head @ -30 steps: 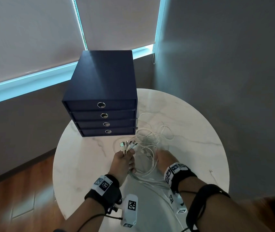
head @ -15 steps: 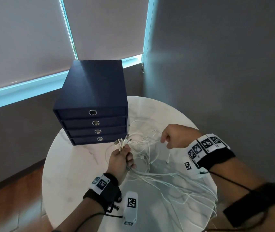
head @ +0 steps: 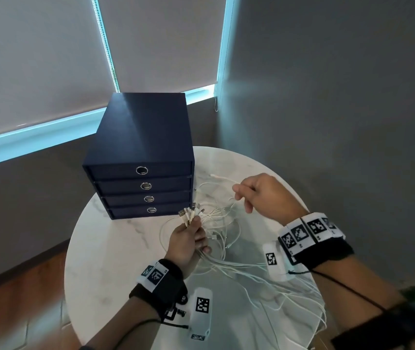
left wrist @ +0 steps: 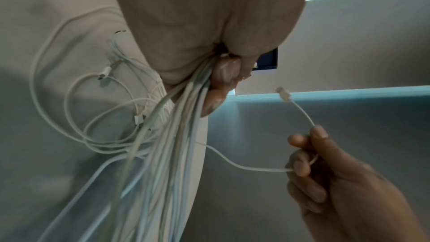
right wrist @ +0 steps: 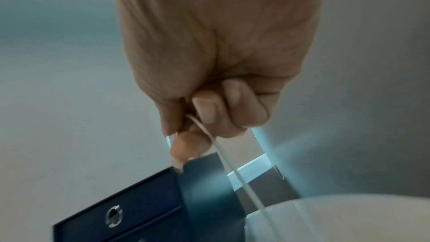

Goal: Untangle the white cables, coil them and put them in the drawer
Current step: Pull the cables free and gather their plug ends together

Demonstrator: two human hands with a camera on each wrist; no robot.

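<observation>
A tangle of white cables [head: 222, 224] lies on the round marble table [head: 105, 248], with long strands trailing to the front right edge. My left hand [head: 188, 238] grips a bundle of these cables [left wrist: 177, 117], their USB plugs [head: 188, 213] sticking up out of the fist. My right hand [head: 259, 195] is raised above the table and pinches one single white cable [left wrist: 300, 113] near its small plug [head: 214, 176]; the strand [right wrist: 228, 161] runs down to the tangle. The dark blue drawer unit [head: 140, 157] stands at the back left, its drawers all shut.
A grey wall rises close on the right and a window with lowered blinds [head: 37, 59] is behind the drawer unit. Wooden floor [head: 24, 299] shows left of the table. Bare marble lies left of my left hand.
My right hand rose from the table beside the tangle, moved up and right, and now holds one cable's end lifted clear. The left hand has kept its grip on the plug ends.
</observation>
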